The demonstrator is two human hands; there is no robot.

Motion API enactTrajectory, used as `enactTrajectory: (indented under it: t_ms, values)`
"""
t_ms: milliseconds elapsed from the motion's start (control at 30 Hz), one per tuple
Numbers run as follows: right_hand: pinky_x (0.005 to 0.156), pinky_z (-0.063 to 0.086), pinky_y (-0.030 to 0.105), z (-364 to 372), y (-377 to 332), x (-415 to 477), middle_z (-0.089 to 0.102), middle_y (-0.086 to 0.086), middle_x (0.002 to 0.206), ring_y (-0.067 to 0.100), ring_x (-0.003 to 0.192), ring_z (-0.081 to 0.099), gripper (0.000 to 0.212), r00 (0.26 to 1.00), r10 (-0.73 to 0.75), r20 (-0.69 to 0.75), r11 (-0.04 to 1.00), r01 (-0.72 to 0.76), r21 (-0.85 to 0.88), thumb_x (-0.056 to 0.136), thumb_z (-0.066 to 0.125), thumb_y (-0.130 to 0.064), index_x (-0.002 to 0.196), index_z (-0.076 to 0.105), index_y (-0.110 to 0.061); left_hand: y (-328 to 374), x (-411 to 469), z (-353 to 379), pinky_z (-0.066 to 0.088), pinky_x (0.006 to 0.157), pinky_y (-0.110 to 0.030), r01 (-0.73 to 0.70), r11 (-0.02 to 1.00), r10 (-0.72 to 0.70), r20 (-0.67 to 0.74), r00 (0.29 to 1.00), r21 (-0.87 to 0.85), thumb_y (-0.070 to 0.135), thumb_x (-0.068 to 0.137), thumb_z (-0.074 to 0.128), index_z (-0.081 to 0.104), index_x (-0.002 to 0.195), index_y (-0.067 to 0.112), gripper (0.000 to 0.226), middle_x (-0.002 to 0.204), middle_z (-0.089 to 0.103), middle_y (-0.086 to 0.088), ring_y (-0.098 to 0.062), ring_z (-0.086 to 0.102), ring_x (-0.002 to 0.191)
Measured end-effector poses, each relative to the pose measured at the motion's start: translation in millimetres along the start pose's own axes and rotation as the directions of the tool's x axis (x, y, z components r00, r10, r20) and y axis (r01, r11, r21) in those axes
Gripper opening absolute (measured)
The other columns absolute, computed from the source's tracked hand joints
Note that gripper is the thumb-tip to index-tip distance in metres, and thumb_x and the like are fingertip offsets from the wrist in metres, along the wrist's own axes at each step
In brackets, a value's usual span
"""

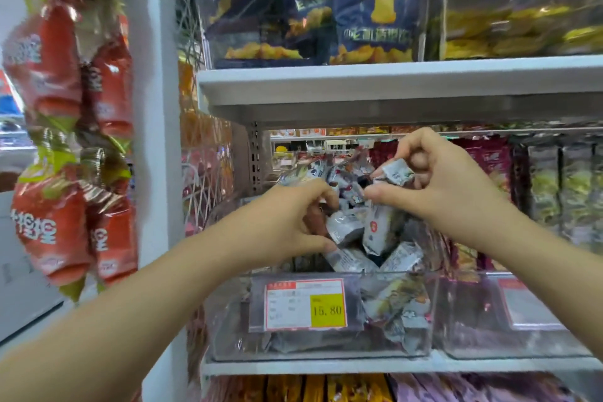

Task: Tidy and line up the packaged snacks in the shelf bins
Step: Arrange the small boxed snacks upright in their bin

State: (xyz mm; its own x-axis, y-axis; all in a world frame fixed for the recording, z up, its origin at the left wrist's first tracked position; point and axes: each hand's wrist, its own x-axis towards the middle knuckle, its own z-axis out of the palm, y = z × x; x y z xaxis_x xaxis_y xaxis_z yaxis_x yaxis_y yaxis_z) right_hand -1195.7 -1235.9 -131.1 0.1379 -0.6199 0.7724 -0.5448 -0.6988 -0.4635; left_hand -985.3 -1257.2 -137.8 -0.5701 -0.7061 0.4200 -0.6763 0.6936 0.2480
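A clear plastic bin (pixel 228 330) with a price label reading 15.80 sits on the middle shelf, holding several small silver-grey snack packets (pixel 401 261). Both hands reach into it from above. My left hand (pixel 287 222) curls its fingers round a silver packet (pixel 346 228) near the bin's middle. Higher up and to the right, my right hand (pixel 437 186) pinches another small silver packet (pixel 396 173) between thumb and fingers. More packets of the same kind lie piled behind the hands, partly hidden.
The white shelf above (pixel 391 85) holds bins of dark blue and yellow snack bags (pixel 375 3). A second clear bin (pixel 509 320) stands to the right. Strips of red packaged snacks (pixel 65 140) hang at the left, beside a white post (pixel 153 108).
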Motion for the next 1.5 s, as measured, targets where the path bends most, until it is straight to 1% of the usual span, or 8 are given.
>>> enactTrajectory:
  t_ms: [67,167,500,867,1067,1200,1300,1500]
  values:
    - [0.068,0.052,0.052,-3.7,4.6,-1.5,0.062,0.022,0.086,0.038,0.071,0.062,0.056,0.998,0.044,-0.039,0.995,-0.041,0.089,0.045,0.073,-0.072,0.079,0.045,-0.037,4.3,5.0,5.4,0.042,0.069,-0.017,-0.041,0.985,0.042,-0.007,0.999,0.170,0.033,0.081,0.072,0.047,0.124,0.032,0.050,0.093,0.057,0.010,-0.001,0.052,0.073]
    - [0.067,0.053,0.041,-9.0,1.6,-3.9,0.063,0.019,0.083,0.024,0.067,0.060,0.053,0.996,0.056,-0.067,0.987,-0.045,0.152,0.048,0.074,-0.067,0.082,0.055,-0.031,6.6,9.9,11.7,0.038,0.078,-0.013,-0.100,0.959,0.121,-0.064,0.991,0.265,0.034,0.084,0.068,0.050,0.127,0.031,0.047,0.106,0.042,0.010,-0.002,0.047,0.087]
    - [0.058,0.052,0.019,-28.7,-8.3,-14.3,0.068,0.000,0.067,0.014,0.061,0.061,0.041,0.971,0.234,0.039,0.865,-0.227,0.447,0.056,0.074,-0.020,0.095,0.065,-0.010,12.2,-15.2,-17.6,0.048,0.057,-0.015,-0.078,0.923,-0.105,-0.441,0.891,-0.377,0.025,0.084,0.063,0.062,0.097,0.031,0.014,0.086,0.071,0.013,-0.003,0.067,0.072]
    - [0.057,0.050,0.020,4.8,-41.5,-33.9,0.065,-0.001,0.067,0.012,0.058,0.059,0.017,0.980,0.200,-0.014,0.856,-0.168,0.490,0.073,0.068,-0.025,0.089,0.068,-0.019,12.5,-66.5,-33.3,0.056,0.071,-0.050,0.045,0.928,-0.246,-0.517,0.820,-0.371,0.068,0.064,0.052,0.060,0.088,0.016,0.058,0.064,0.068,-0.005,-0.028,0.067,0.067]
    - [0.059,0.054,0.023,15.4,-55.7,-69.6,0.070,0.003,0.074,0.017,0.063,0.067,0.031,0.965,0.263,-0.021,0.707,-0.177,0.685,0.061,0.072,-0.030,0.085,0.061,-0.015,22.8,-90.0,-26.1,0.056,0.058,-0.029,-0.059,0.859,-0.269,-0.546,0.794,-0.509,0.053,0.077,0.054,0.064,0.095,0.027,0.032,0.062,0.067,0.002,-0.011,0.062,0.054]
    - [0.059,0.056,0.024,29.8,-63.1,-105.0,0.072,0.015,0.087,0.026,0.072,0.071,0.064,0.933,0.359,0.024,0.465,-0.201,0.862,0.040,0.090,-0.030,0.087,0.050,-0.014,31.0,-109.4,2.3,0.054,0.060,-0.020,-0.095,0.647,-0.404,-0.445,0.799,-0.757,0.035,0.082,0.060,0.059,0.095,0.016,0.023,0.079,0.072,-0.001,-0.013,0.071,0.072]
    - [0.061,0.057,0.027,42.4,-70.9,-126.8,0.072,0.012,0.082,0.026,0.075,0.071,0.034,0.897,0.442,0.027,0.337,-0.194,0.921,0.059,0.071,-0.015,0.084,0.048,-0.011,40.1,-119.2,30.3,0.057,0.071,-0.034,-0.105,0.416,-0.509,-0.327,0.797,-0.903,0.034,0.074,0.070,0.054,0.096,0.016,0.033,0.105,0.064,-0.015,-0.024,0.070,0.093]
    - [0.057,0.051,0.021,56.2,-80.4,-161.7,0.062,0.003,0.070,0.009,0.064,0.062,0.035,0.849,0.525,0.050,0.411,-0.305,0.859,0.055,0.071,-0.029,0.080,0.053,-0.012,71.2,-129.1,67.3,0.059,0.071,-0.032,-0.140,-0.001,-0.509,-0.120,0.852,-0.990,0.006,0.092,0.053,0.053,0.109,0.009,0.018,0.104,0.061,-0.011,-0.022,0.068,0.089]
